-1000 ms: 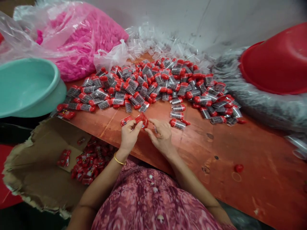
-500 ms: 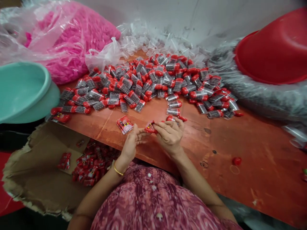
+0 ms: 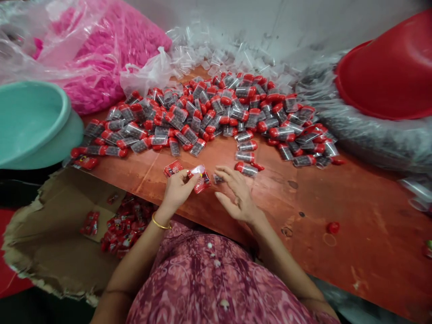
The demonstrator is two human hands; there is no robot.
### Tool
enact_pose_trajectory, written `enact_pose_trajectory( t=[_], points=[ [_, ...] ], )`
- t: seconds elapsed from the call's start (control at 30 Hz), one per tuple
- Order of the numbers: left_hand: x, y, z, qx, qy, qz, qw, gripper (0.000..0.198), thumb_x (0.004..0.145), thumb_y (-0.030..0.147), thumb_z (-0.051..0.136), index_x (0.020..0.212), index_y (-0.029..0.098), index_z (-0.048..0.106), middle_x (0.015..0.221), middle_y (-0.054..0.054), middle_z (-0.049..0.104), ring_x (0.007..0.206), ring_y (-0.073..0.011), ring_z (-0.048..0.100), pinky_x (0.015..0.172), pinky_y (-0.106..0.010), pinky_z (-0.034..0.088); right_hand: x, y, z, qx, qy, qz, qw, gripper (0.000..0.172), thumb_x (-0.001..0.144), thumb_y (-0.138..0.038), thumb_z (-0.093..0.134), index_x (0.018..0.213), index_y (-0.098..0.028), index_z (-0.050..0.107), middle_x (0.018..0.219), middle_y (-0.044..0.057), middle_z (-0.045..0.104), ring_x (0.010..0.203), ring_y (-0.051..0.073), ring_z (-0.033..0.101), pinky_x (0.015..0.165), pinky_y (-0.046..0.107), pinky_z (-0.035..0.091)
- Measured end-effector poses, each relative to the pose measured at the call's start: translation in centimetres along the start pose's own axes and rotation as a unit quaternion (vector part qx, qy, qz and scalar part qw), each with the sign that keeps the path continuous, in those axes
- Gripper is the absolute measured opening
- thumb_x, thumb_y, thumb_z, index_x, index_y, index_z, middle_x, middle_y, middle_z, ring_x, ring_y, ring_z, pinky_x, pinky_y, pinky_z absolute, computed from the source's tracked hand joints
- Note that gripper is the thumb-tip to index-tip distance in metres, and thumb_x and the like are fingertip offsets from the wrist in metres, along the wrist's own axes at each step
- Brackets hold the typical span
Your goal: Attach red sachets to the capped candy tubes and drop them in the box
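Note:
My left hand point(image 3: 177, 191) pinches a small red printed packet point(image 3: 201, 182) with a pale patch, between thumb and fingers, just above the table's front edge. Behind that hand a stack of flat red packets point(image 3: 173, 167) lies on the table, partly covered by my fingers. To the right, my right hand point(image 3: 238, 193) is open, thumb and fingers apart. A small greyish piece point(image 3: 218, 178), perhaps a tube, shows by its fingertips; whether they touch it I cannot tell. Beyond this hand lies a clear tube with dark contents and a red cap point(image 3: 246, 169).
A wide heap of red-capped tubes point(image 3: 202, 112) covers the table's back, with clear empty tubes point(image 3: 192, 49) behind. A pink-filled bag point(image 3: 118, 49) and teal basin point(image 3: 37, 126) stand left, a red tub point(image 3: 388, 72) right. Below left, a torn carton point(image 3: 57, 238) holds red packets.
My right hand has let go of the red packet and opened, moving slightly away. My left hand has shifted left and now holds the packet alone, its face turned up.

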State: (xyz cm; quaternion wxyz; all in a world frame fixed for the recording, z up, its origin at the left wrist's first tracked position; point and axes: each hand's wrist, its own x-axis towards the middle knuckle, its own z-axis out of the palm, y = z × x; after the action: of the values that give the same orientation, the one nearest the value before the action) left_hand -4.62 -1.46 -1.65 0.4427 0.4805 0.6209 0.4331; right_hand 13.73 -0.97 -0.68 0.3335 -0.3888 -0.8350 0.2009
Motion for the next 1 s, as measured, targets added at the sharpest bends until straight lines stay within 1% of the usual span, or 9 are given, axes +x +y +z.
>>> enact_pose_trajectory(
  t=[0.13, 0.2, 0.27, 0.33, 0.4, 0.53, 0.63, 0.77, 1.0],
  points=[
    [0.3, 1.5, -1.5, 0.200, -0.192, 0.083, 0.957, 0.022, 0.071, 0.031, 0.064, 0.054, 0.018, 0.060, 0.047, 0.004, 0.051, 0.048, -0.0104, 0.043, 0.052, -0.023, 0.029, 1.3, 0.3, -0.9, 0.008, -0.114, -0.016, 0.993, 0.037, 0.088, -0.040, 0.047, 0.119, -0.023, 0.056, 0.118, 0.010, 0.061, 0.105, 0.023, 0.055, 0.088, 0.040, 0.042],
    [0.3, 2.1, -1.7, 0.240, -0.225, 0.117, 0.937, 0.014, 0.071, 0.028, 0.063, 0.060, 0.019, 0.064, 0.053, 0.002, 0.058, 0.052, -0.0125, 0.049, 0.056, -0.024, 0.033, 1.7, 0.6, -0.7, 0.019, -0.169, -0.038, 0.985, 0.025, 0.089, -0.037, 0.048, 0.098, -0.024, 0.067, 0.098, 0.006, 0.069, 0.091, 0.020, 0.060, 0.082, 0.037, 0.042],
    [0.2, 2.2, -1.8, 0.222, -0.184, 0.130, 0.949, 0.008, 0.071, 0.028, 0.064, 0.070, 0.021, 0.067, 0.067, -0.001, 0.066, 0.063, -0.0153, 0.057, 0.063, -0.025, 0.039, 1.7, 0.7, 0.0, 0.045, -0.149, -0.019, 0.988, 0.023, 0.088, -0.034, 0.050, 0.081, -0.022, 0.069, 0.084, 0.004, 0.070, 0.081, 0.018, 0.061, 0.078, 0.035, 0.042],
    [-0.1, 1.7, -1.8, 0.158, -0.092, 0.101, 0.978, 0.015, 0.070, 0.032, 0.066, 0.080, 0.021, 0.068, 0.078, -0.003, 0.069, 0.073, -0.0174, 0.062, 0.070, -0.027, 0.043, 1.2, 0.6, 1.1, 0.103, -0.050, 0.060, 0.992, 0.023, 0.087, -0.033, 0.052, 0.073, -0.021, 0.066, 0.076, 0.003, 0.069, 0.074, 0.017, 0.060, 0.073, 0.033, 0.043],
    [-0.8, 0.9, -1.5, 0.082, -0.016, 0.029, 0.996, 0.026, 0.067, 0.038, 0.069, 0.085, 0.020, 0.068, 0.080, -0.005, 0.070, 0.074, -0.0186, 0.063, 0.071, -0.029, 0.046, 0.7, 0.2, 2.3, 0.183, 0.069, 0.168, 0.966, 0.027, 0.087, -0.034, 0.050, 0.066, -0.020, 0.062, 0.067, 0.001, 0.064, 0.064, 0.015, 0.057, 0.064, 0.029, 0.043],
    [-3.6, -0.4, 0.7, -0.075, -0.068, -0.081, 0.992, 0.035, 0.061, 0.038, 0.074, 0.087, 0.016, 0.067, 0.083, -0.007, 0.071, 0.074, -0.0191, 0.064, 0.072, -0.031, 0.050, 0.0, -1.2, 4.9, 0.285, 0.207, 0.287, 0.891, 0.031, 0.084, -0.037, 0.050, 0.060, -0.020, 0.057, 0.060, -0.001, 0.057, 0.059, 0.013, 0.052, 0.061, 0.027, 0.043],
    [-5.0, -1.1, 2.2, -0.160, 0.018, -0.072, 0.984, 0.035, 0.066, 0.037, 0.071, 0.093, 0.016, 0.066, 0.092, -0.006, 0.071, 0.082, -0.0172, 0.064, 0.079, -0.029, 0.048, 0.0, -2.4, 6.4, 0.331, 0.221, 0.298, 0.868, 0.019, 0.080, -0.033, 0.056, 0.069, -0.020, 0.065, 0.076, 0.001, 0.065, 0.075, 0.015, 0.058, 0.076, 0.030, 0.046],
    [-4.7, -1.8, 2.5, -0.177, 0.153, -0.044, 0.971, 0.023, 0.073, 0.038, 0.066, 0.080, 0.016, 0.068, 0.077, 0.000, 0.068, 0.075, -0.0119, 0.059, 0.076, -0.024, 0.045, 0.1, -3.6, 7.5, 0.376, 0.192, 0.309, 0.852, 0.018, 0.079, -0.033, 0.058, 0.074, -0.020, 0.068, 0.081, 0.002, 0.067, 0.078, 0.015, 0.059, 0.078, 0.030, 0.047],
    [-2.9, -1.2, 2.2, -0.299, 0.186, -0.086, 0.932, 0.032, 0.057, 0.044, 0.076, 0.067, 0.015, 0.067, 0.064, 0.003, 0.064, 0.060, -0.0089, 0.054, 0.064, -0.022, 0.044, -0.3, -2.7, 6.6, 0.320, 0.123, 0.297, 0.891, 0.047, 0.088, -0.050, 0.038, 0.074, -0.016, 0.067, 0.068, 0.002, 0.063, 0.067, 0.015, 0.057, 0.064, 0.026, 0.045]
  ],
)
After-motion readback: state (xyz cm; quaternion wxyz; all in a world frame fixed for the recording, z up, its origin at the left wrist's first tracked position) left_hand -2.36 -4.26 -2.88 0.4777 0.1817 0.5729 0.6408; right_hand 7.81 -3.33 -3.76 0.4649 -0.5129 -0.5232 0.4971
